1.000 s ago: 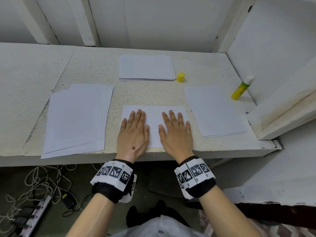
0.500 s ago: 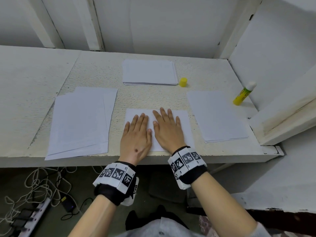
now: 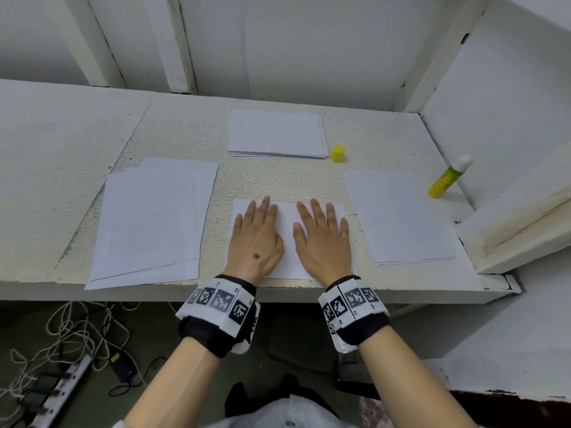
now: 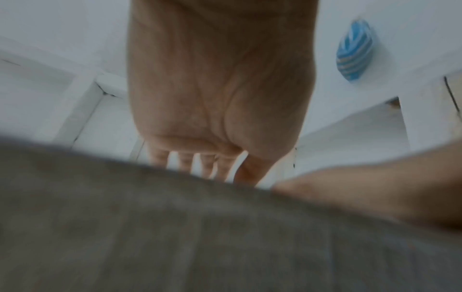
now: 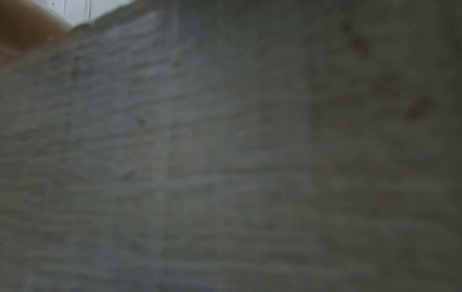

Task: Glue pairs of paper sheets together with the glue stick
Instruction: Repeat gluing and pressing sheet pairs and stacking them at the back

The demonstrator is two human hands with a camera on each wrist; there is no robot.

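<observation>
Makeshift workroom: a rough white-painted bench (image 3: 77, 143) set among painted timber frames (image 3: 182, 41), with tangled cables (image 3: 71, 332) and a power strip (image 3: 58, 393) on the floor beneath.

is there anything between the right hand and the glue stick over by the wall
Only the stack of sheets lies flat between the right hand and the glue stick, which leans against the wall. Nothing upright blocks a reach over it.

Matt white paper sheet (image 3: 287, 239) lying smooth, rough pebbled off-white painted surface (image 3: 185, 131), glossy yellow plastic glue stick (image 3: 445, 180), small yellow plastic cap (image 3: 337, 153), black cloth wrist bands (image 3: 216, 332)
</observation>
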